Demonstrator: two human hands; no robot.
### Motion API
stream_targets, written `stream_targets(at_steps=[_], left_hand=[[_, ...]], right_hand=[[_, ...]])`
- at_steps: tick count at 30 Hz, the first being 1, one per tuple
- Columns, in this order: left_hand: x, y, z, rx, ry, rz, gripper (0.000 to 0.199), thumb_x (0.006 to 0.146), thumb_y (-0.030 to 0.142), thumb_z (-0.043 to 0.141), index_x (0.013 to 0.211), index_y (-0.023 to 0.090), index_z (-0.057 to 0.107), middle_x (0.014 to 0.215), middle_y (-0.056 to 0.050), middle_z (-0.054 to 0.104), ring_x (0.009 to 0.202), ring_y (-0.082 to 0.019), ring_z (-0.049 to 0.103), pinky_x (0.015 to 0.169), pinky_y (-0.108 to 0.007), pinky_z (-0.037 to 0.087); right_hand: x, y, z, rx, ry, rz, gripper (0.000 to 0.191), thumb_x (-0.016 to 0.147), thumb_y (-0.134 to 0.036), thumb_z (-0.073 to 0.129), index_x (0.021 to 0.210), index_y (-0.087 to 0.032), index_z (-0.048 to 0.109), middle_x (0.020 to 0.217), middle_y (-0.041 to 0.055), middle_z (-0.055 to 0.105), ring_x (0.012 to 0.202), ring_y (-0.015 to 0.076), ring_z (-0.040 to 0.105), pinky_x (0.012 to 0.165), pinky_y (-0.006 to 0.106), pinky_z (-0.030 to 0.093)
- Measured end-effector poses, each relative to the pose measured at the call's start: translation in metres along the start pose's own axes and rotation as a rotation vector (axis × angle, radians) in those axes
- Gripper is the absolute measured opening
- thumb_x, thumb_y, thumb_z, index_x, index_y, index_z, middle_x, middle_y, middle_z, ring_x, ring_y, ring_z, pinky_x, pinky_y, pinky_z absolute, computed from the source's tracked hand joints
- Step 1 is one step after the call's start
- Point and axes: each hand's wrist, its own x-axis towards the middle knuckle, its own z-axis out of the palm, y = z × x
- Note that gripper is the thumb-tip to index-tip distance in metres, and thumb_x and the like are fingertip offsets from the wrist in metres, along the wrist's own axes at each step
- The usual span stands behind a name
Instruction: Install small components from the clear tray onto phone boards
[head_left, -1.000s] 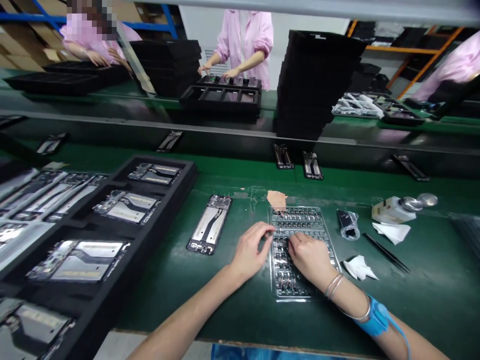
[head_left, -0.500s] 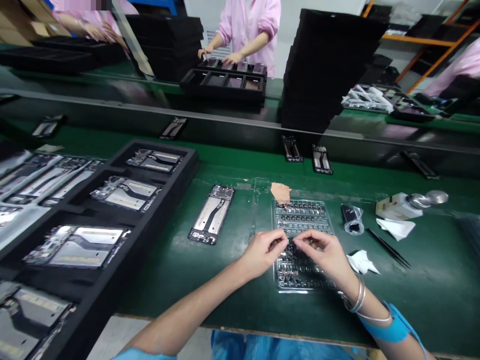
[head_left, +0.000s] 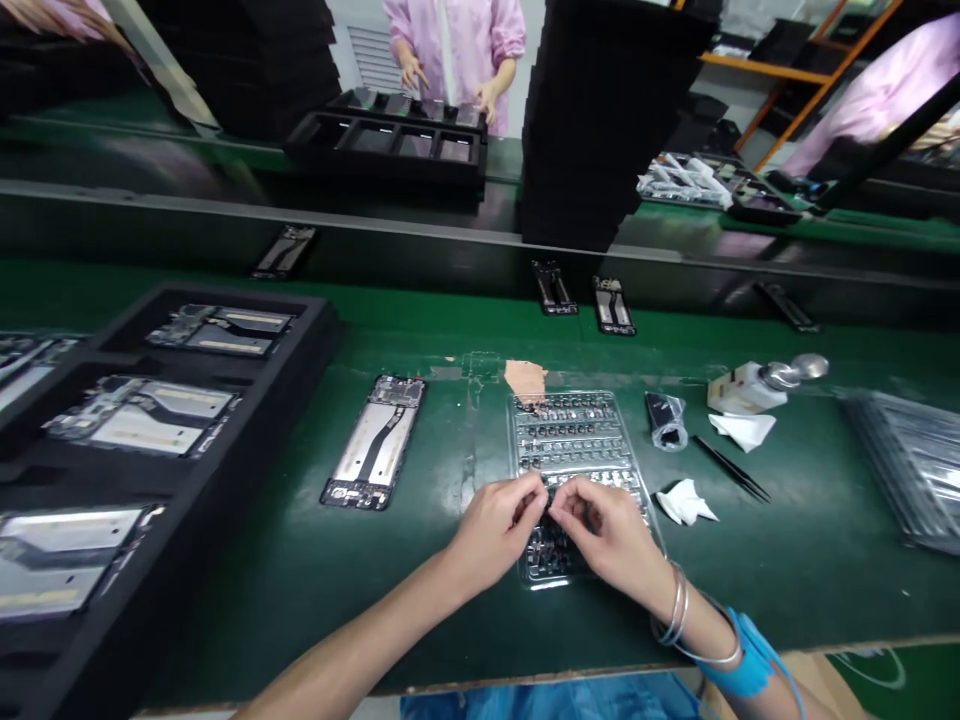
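Observation:
My left hand (head_left: 495, 530) and my right hand (head_left: 604, 535) meet at the fingertips over the lower part of a transparent plastic blister tray (head_left: 577, 440) holding rows of tiny dark parts. Whatever lies between my fingers is hidden. The tray rests on a green mat (head_left: 247, 600). To its left lies a phone mid-frame (head_left: 373, 442) with a metal plate, apart from my hands. A blue wrist strap (head_left: 739, 655) circles my right wrist below thin metal bangles (head_left: 675, 620).
A black foam tray (head_left: 300, 330) holding phone frames fills the left. To the right lie a small bag (head_left: 666, 420), tweezers (head_left: 731, 468), wipes (head_left: 684, 503), a bottle (head_left: 765, 385) and stacked transparent trays (head_left: 907, 470). Phone frames (head_left: 553, 288) ride a belt; a co-worker (head_left: 450, 50) stands beyond.
My hands have come together over the blister tray, fingertips now touching. The head view has swung left of the bench, bringing stacked transparent trays into view at the right.

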Motion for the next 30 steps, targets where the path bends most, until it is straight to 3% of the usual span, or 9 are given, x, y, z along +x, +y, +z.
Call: stream_targets(at_steps=[6,12,17,20,25,27,30], left_hand=[[-0.003,0.006,-0.002,0.022,-0.043,-0.026,0.022,0.092,0.024,0.036,0.073,0.018,0.043,0.062,0.005,0.043,0.057,-0.01,0.042,0.058,-0.022,0.029],[-0.002,0.006,-0.001,0.137,-0.05,0.029,0.013,0.09,0.021,0.039,0.079,0.019,0.046,0.064,0.004,0.048,0.06,-0.011,0.047,0.06,-0.023,0.031],[-0.002,0.006,0.001,0.163,-0.07,0.066,0.015,0.089,0.019,0.041,0.075,0.019,0.046,0.064,0.004,0.048,0.059,-0.01,0.045,0.058,-0.022,0.032],[-0.003,0.006,0.002,0.141,-0.055,0.085,0.017,0.089,0.018,0.041,0.074,0.018,0.048,0.063,0.004,0.048,0.058,-0.01,0.045,0.057,-0.022,0.032],[-0.001,0.006,0.002,0.082,-0.013,0.252,0.021,0.092,0.019,0.04,0.078,0.016,0.055,0.076,-0.002,0.058,0.074,-0.013,0.052,0.069,-0.026,0.04],[-0.001,0.006,0.002,0.1,-0.066,0.298,0.023,0.092,0.019,0.04,0.078,0.015,0.057,0.078,-0.004,0.06,0.076,-0.014,0.052,0.072,-0.027,0.041],[-0.001,0.006,0.002,0.166,-0.159,0.307,0.024,0.092,0.019,0.04,0.077,0.015,0.059,0.076,-0.004,0.061,0.073,-0.015,0.052,0.069,-0.027,0.041]], right_hand=[[-0.011,0.01,-0.014,0.101,0.11,0.118,0.013,0.083,-0.031,0.057,0.082,-0.018,0.06,0.06,-0.002,0.058,0.051,0.0102,0.051,0.049,0.021,0.04],[-0.007,0.011,-0.003,0.016,0.033,-0.005,0.01,0.084,-0.028,0.057,0.087,-0.02,0.061,0.065,-0.0016,0.061,0.055,0.0105,0.054,0.053,0.022,0.041],[-0.009,0.009,0.001,-0.008,-0.029,-0.053,0.01,0.086,-0.026,0.053,0.08,-0.019,0.058,0.064,-0.0012,0.058,0.055,0.0105,0.052,0.057,0.023,0.042],[-0.014,0.011,-0.016,0.08,-0.039,0.036,0.013,0.085,-0.029,0.054,0.077,-0.019,0.057,0.06,-0.0013,0.056,0.053,0.0107,0.051,0.053,0.023,0.04],[-0.017,0.031,-0.059,0.152,0.111,0.33,0.021,0.082,-0.038,0.057,0.079,-0.017,0.055,0.052,-0.0037,0.049,0.046,0.0097,0.044,0.045,0.022,0.033],[-0.015,0.04,-0.065,0.091,0.065,0.373,0.023,0.081,-0.04,0.056,0.079,-0.017,0.055,0.05,-0.0052,0.045,0.045,0.0096,0.041,0.045,0.022,0.03],[-0.009,0.048,-0.058,-0.098,0.016,0.35,0.021,0.083,-0.039,0.052,0.078,-0.018,0.056,0.047,-0.0066,0.041,0.044,0.0102,0.039,0.045,0.022,0.028]])
